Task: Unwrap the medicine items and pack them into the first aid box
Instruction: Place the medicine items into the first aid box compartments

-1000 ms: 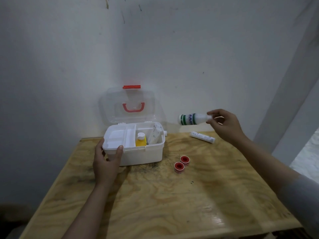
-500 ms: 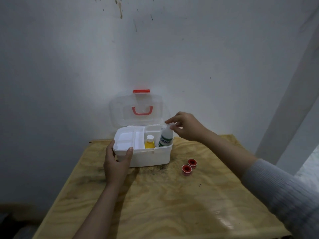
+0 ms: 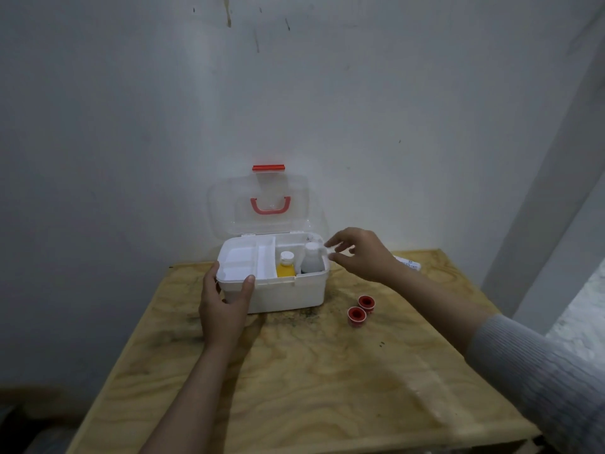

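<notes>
The white first aid box [image 3: 288,294] stands open at the back of the wooden table [image 3: 311,381], its clear lid [image 3: 262,204] raised against the wall. A yellow bottle [image 3: 285,267] and a white bottle [image 3: 311,260] stand upright in its right compartment. My left hand [image 3: 226,306] grips the box's front left corner. My right hand [image 3: 360,253] hovers just right of the white bottle's cap, fingers apart, holding nothing. Two red tape rolls [image 3: 361,308] lie on the table to the right of the box. A wrapped white roll [image 3: 407,263] lies behind my right wrist, mostly hidden.
A white tray insert [image 3: 240,260] fills the box's left half. The table stands in a corner against a grey wall [image 3: 131,126]; a pillar [image 3: 556,191] rises on the right. The table's front half is bare wood.
My right hand carried the white bottle from the right into the box, stood it upright beside the yellow bottle, and has let go of it. My left hand stayed on the box.
</notes>
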